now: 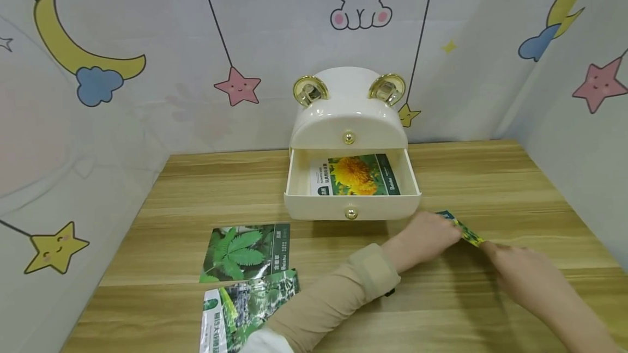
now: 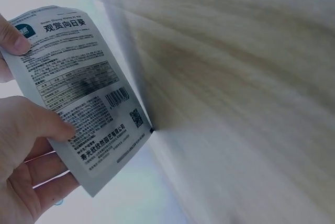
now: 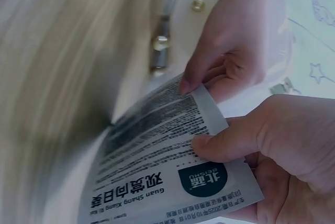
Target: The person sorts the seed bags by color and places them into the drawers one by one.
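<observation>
Both hands hold one seed packet [image 1: 468, 233] above the table, to the right of the drawer box. My left hand [image 1: 427, 237] pinches one end of it, thumb on the printed back, as the left wrist view shows. My right hand [image 1: 532, 279] pinches the other end, its thumb near the green logo in the right wrist view. The packet's white back [image 2: 78, 88] carries Chinese text, a table, a barcode and a QR code. In the head view the packet stands nearly edge-on, so little of its colourful front shows.
A white box [image 1: 350, 105] with gold-rimmed ears stands at the back. Its lower drawer [image 1: 353, 207] is pulled out, with a yellow-flower packet [image 1: 355, 176] inside. Left on the wooden table [image 1: 162, 244] lie a green-leaf packet [image 1: 245, 252] and another green packet [image 1: 250, 306], partly behind the sleeve.
</observation>
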Available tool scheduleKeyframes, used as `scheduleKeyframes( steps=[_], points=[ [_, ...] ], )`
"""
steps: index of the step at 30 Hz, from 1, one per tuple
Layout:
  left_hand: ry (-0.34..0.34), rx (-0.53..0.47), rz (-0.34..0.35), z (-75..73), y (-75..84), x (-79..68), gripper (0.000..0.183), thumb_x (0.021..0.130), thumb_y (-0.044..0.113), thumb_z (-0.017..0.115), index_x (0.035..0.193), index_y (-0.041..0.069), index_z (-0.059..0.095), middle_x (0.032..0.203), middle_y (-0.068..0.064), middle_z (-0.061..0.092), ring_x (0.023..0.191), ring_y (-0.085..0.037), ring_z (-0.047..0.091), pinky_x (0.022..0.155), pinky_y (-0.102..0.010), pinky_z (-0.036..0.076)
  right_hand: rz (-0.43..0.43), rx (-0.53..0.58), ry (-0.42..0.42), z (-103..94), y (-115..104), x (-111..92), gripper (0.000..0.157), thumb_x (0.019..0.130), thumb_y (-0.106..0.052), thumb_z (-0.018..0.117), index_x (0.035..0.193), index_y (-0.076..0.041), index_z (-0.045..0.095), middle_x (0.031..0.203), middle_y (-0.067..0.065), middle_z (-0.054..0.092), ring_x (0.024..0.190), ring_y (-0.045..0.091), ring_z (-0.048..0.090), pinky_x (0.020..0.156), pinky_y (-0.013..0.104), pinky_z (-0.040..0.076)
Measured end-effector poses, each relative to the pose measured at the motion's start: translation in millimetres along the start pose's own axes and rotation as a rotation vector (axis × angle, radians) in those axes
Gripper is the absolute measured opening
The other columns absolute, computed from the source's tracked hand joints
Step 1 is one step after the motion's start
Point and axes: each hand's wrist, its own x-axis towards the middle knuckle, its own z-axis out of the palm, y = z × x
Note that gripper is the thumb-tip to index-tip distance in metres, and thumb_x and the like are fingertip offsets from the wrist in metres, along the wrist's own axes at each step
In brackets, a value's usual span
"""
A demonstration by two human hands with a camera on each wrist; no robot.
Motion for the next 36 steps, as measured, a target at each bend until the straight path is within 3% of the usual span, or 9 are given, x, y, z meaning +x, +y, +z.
scheduleKeyframes(
  steps=[6,13,16,21,25,30,32,34,36],
  points=[
    [0.052,-0.001,-0.007,-8.0,0.6,-1.7,0.016,0.091,0.023,0.050,0.093,0.033,0.063,0.092,0.020,0.065,0.078,0.002,0.061,0.060,-0.016,0.048,0.001,-0.015,0.017,-13.3,-2,-7,0.034,0.061,0.003,0.073,0.090,-0.007,0.059,0.060,-0.005,0.057,0.045,0.008,0.039,0.037,0.021,0.027],
    [0.039,-0.063,-0.012,-18.9,-0.3,-5.2,0.011,0.087,0.028,0.057,0.095,0.032,0.061,0.093,0.019,0.065,0.080,0.002,0.061,0.063,-0.015,0.048,0.046,-0.014,0.015,-25.2,-3,-13,0.039,0.062,0.002,0.072,0.098,-0.006,0.061,0.063,-0.003,0.062,0.043,0.010,0.039,0.037,0.024,0.029],
    [0.037,-0.087,-0.007,-23.8,-1.0,-7.4,0.012,0.086,0.028,0.058,0.097,0.032,0.061,0.093,0.019,0.065,0.080,0.003,0.060,0.061,-0.014,0.047,0.059,-0.021,0.049,-29.6,-5,-17,0.040,0.061,0.003,0.071,0.098,-0.008,0.062,0.063,-0.005,0.062,0.042,0.009,0.035,0.036,0.023,0.027],
    [0.035,-0.099,-0.004,-33.5,-1.5,-11.1,0.017,0.084,0.032,0.062,0.101,0.032,0.060,0.094,0.020,0.065,0.079,0.004,0.060,0.059,-0.013,0.046,0.040,-0.049,0.191,-35.9,-8,-24,0.040,0.054,0.005,0.068,0.090,-0.012,0.061,0.050,-0.013,0.043,0.041,0.005,0.024,0.037,0.020,0.020],
    [0.039,-0.098,-0.002,-41.0,-2.1,-14.6,0.021,0.084,0.033,0.062,0.104,0.031,0.059,0.095,0.020,0.064,0.079,0.004,0.060,0.058,-0.013,0.046,0.048,-0.062,0.212,-42.4,-10,-28,0.043,0.053,0.001,0.071,0.092,-0.013,0.062,0.050,-0.015,0.040,0.041,0.003,0.022,0.037,0.020,0.019],
    [0.088,-0.106,-0.003,-50.4,-4.4,-20.3,0.018,0.085,0.028,0.059,0.102,0.030,0.059,0.091,0.020,0.064,0.076,0.004,0.060,0.052,-0.013,0.044,0.082,-0.059,0.145,-49.9,-9,-33,0.048,0.056,0.002,0.072,0.102,-0.009,0.061,0.062,-0.005,0.057,0.040,0.004,0.022,0.035,0.019,0.019],
    [0.127,-0.116,-0.006,-53.7,-5.5,-22.7,0.018,0.085,0.024,0.057,0.102,0.030,0.060,0.089,0.020,0.064,0.072,0.004,0.059,0.050,-0.013,0.042,0.093,-0.064,0.114,-53.1,-9,-35,0.053,0.057,0.002,0.071,0.108,-0.007,0.059,0.077,0.004,0.066,0.040,0.004,0.023,0.035,0.018,0.018],
    [0.161,-0.129,-0.011,-57.3,-6.5,-24.8,0.021,0.084,0.020,0.056,0.103,0.029,0.060,0.089,0.020,0.065,0.070,0.005,0.058,0.049,-0.013,0.041,0.096,-0.065,0.131,-55.8,-10,-36,0.055,0.057,0.005,0.068,0.110,-0.005,0.057,0.090,0.011,0.069,0.041,0.006,0.025,0.035,0.018,0.017],
    [0.184,-0.139,-0.012,-61.1,-7.3,-26.5,0.024,0.084,0.019,0.056,0.106,0.029,0.061,0.090,0.019,0.066,0.070,0.005,0.058,0.049,-0.012,0.041,0.080,-0.059,0.204,-57.1,-11,-37,0.056,0.054,0.008,0.064,0.108,-0.006,0.057,0.087,0.012,0.068,0.042,0.006,0.029,0.034,0.018,0.016]
  ],
)
